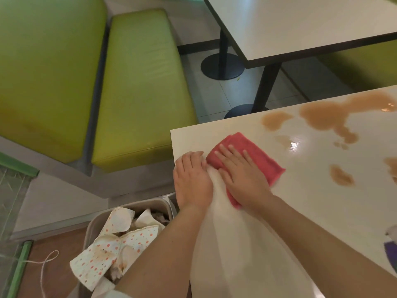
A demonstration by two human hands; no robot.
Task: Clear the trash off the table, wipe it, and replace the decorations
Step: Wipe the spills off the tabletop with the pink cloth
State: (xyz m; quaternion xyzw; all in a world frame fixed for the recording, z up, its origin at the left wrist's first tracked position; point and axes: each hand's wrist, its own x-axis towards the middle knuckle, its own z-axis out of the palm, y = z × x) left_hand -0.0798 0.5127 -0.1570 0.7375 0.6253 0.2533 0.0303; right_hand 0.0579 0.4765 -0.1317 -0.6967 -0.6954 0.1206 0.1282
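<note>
A single wide-angle view, worn on the person's head, looks forward and steeply down from close above the near corner of the counter [279,211]. Both forearms enter from 6 o'clock and reach toward the middle of the picture. The counter fills the 3 to 5 o'clock part; a green bench [141,87] lies toward 10 to 11 o'clock, a second table [311,24] toward 1 o'clock, and a bin [129,239] on the floor toward 7 o'clock. The edges bend from lens distortion.

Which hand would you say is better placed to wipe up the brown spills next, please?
Probably the right hand: it lies flat on the red cloth, nearer the brown spills. The left hand rests at the table's edge.
</note>
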